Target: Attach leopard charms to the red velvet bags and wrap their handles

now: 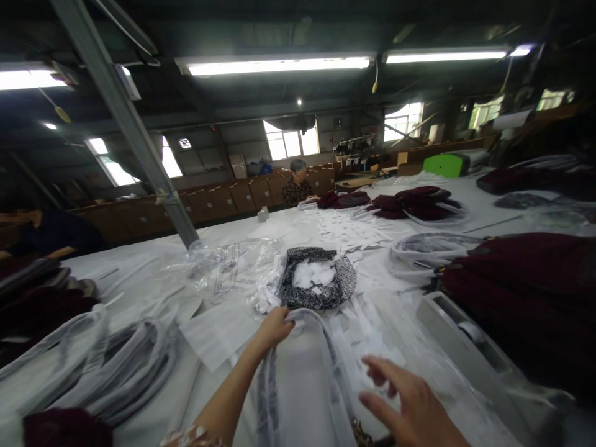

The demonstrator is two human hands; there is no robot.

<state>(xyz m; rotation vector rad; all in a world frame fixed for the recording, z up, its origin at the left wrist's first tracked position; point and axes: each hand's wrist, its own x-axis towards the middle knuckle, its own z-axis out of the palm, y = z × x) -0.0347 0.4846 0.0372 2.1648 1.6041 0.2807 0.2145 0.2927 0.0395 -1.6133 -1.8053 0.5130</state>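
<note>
My left hand (278,325) is closed on the upper edge of a long white fabric panel (305,379) with a grey and white padded rim, lying in front of me. To the right of this panel, my right hand (410,394) is held open, thumb and fingers apart, with nothing in it. Just beyond the panel sits a black-and-white speckled fabric container (347,279) holding white scraps (314,273). Loose white strips (367,329) lie between it and my right hand.
Grey-white rimmed pieces (135,366) are stacked at left. Maroon fabric pieces (521,279) and a long grey box-like device (465,335) are at right. Clear plastic bags (228,267) lie ahead, near a metal post (139,130). A person (298,186) is across the table, another (51,230) at left.
</note>
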